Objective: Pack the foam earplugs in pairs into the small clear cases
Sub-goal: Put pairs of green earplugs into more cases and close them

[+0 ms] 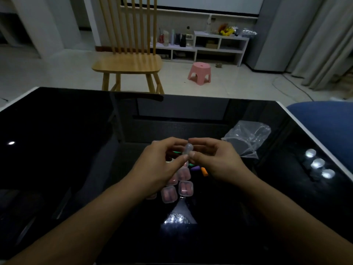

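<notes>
Glossy black table (pixel 76 150), clear plastic cases (pixel 186 188), crinkled transparent bag (pixel 248 136), wooden chair (pixel 128 64)

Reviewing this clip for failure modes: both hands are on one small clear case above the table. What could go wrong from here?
1. The clear case is pinched only at fingertips between the left hand and the right hand; it could slip and drop onto the filled cases below.
2. The loose earplugs lie partly under the right hand on the glossy table; a brush could roll them away.
3. Dim light and glare make clear parts hard to see.
</notes>
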